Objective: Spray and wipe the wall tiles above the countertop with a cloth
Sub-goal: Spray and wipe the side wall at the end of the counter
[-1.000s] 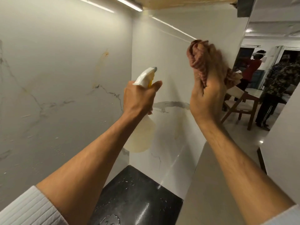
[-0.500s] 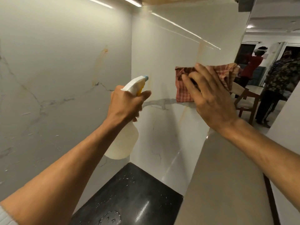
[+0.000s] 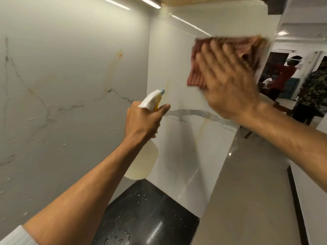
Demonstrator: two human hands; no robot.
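Observation:
My right hand [image 3: 228, 85] presses a red checked cloth [image 3: 200, 68] flat against the white marble end wall tile [image 3: 180, 147], high up near its right edge; both are motion-blurred. My left hand [image 3: 143, 121] grips a white spray bottle [image 3: 144, 161] by the neck, its white and yellow nozzle [image 3: 152, 100] pointing up at the corner. The grey-veined side wall tile [image 3: 70, 85] on the left carries spray droplets and a yellowish streak. The black countertop [image 3: 141, 218] lies below, wet with drops.
A beige panel [image 3: 247, 200] runs along the right of the countertop. Beyond the wall's right edge is an open room with two persons [image 3: 283, 75] and a wooden chair. A light strip [image 3: 148, 2] glows under the cabinet above.
My right hand has swept the cloth up and to the right on the end wall, from mid-height to near the top. My left hand with the bottle has barely moved.

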